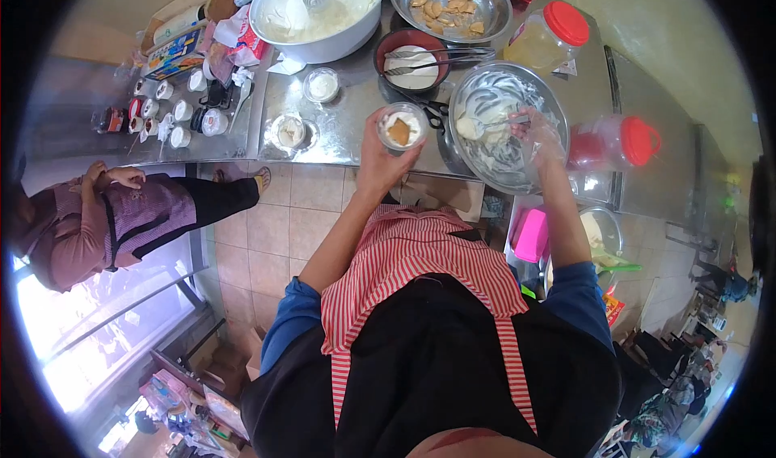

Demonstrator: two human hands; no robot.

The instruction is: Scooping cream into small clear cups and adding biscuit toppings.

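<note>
My left hand (388,161) holds a clear plastic cup (402,127) with white cream and a brown biscuit-like piece on top. My right hand (536,133), in a clear plastic glove, grips a spoon (485,127) loaded with cream, over a steel bowl (561,103) smeared with white cream. Black-handled scissors (433,111) lie between the cup and that bowl. Behind them stands a dark red bowl (382,52) of white contents with metal tongs (461,55) across it. Two more cream-filled cups, one farther back (321,86) and one nearer the edge (288,132), stand to the left.
At the back are a large white tub (345,52) of cream and a steel bowl (503,24) with brown pieces. Red-lidded jars, one upright (539,42) and one lying at right (597,142), flank the cream bowl. Small lidded cups crowd the left counter, near a standing person (121,221).
</note>
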